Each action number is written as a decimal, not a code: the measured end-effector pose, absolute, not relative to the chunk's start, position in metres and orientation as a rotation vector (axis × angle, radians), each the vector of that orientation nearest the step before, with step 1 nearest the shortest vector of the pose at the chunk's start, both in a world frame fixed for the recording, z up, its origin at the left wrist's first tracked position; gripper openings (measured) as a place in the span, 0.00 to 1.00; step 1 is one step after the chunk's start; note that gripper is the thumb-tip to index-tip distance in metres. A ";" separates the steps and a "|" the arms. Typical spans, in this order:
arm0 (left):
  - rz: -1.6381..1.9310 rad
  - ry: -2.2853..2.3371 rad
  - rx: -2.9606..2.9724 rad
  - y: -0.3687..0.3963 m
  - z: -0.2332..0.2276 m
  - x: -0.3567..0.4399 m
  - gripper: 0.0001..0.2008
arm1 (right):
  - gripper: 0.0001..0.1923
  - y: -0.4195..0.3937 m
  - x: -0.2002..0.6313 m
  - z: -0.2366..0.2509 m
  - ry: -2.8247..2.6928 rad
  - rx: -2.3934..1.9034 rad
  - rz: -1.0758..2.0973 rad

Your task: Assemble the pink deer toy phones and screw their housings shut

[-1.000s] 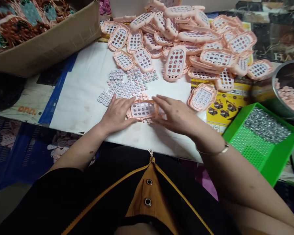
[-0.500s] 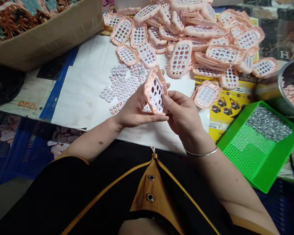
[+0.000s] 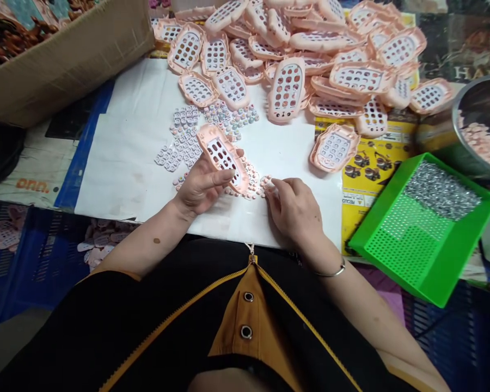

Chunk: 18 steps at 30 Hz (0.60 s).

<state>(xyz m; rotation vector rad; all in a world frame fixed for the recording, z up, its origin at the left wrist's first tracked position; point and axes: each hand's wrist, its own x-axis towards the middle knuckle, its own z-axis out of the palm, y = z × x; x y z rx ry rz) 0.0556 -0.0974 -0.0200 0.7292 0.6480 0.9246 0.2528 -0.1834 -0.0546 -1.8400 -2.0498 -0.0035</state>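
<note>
- At 10 o'clock, a cardboard box [image 3: 85, 57] holds brown and blue-green pieces [image 3: 20, 35], cut off by the picture's edge.
- Between 2 and 3 o'clock, a metal bowl [image 3: 436, 133] holds small peach bits [image 3: 479, 141].
- Between 3 and 4 o'clock, a green tray [image 3: 418, 253] with a perforated floor holds small silvery pieces [image 3: 441, 190], heaped at its far end.
- Between 8 and 9 o'clock, below the tabletop, a blue crate [image 3: 28, 277] holds pink-and-white pieces [image 3: 10, 228].
- Near the centre, raised over a white work surface [image 3: 118, 158], is a peach shell [image 3: 222, 155], its white face full of holes turned up towards the viewer. Its long axis slants from 11 to 5 o'clock.
- The left hand [image 3: 202, 188] grips this shell from its 7 o'clock side: the thumb lies across the lower part of the face, and the other fingers pass behind it.
- At the shell's 4 o'clock side, the right hand [image 3: 296, 209] is apart from it. Its thumb and fingers draw together at loose small peach pieces [image 3: 251, 179]; whether they pinch one cannot be told.
- Just beyond the left hand, around 10 o'clock, lie pale button pieces [image 3: 183, 144].
- From 11 to 2 o'clock spreads a pile of similar shells [image 3: 322, 41].
</note>
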 end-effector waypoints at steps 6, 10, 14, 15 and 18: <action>0.843 0.614 0.725 -0.097 -0.025 0.054 0.34 | 0.16 -0.185 0.258 -0.057 -2.291 -1.777 -0.140; 0.774 0.522 0.744 -0.098 -0.030 0.052 0.34 | 0.14 -0.177 0.261 -0.050 -2.135 -1.726 -0.168; 0.718 0.455 0.759 -0.096 -0.034 0.051 0.42 | 0.09 -0.173 0.249 -0.030 -1.867 -1.386 -0.170; 0.705 0.444 0.766 -0.095 -0.035 0.051 0.43 | 0.11 -0.173 0.245 -0.025 -1.879 -1.282 -0.158; 0.675 0.439 0.786 -0.095 -0.036 0.050 0.43 | 0.15 -0.172 0.232 -0.018 -2.011 -1.073 -0.148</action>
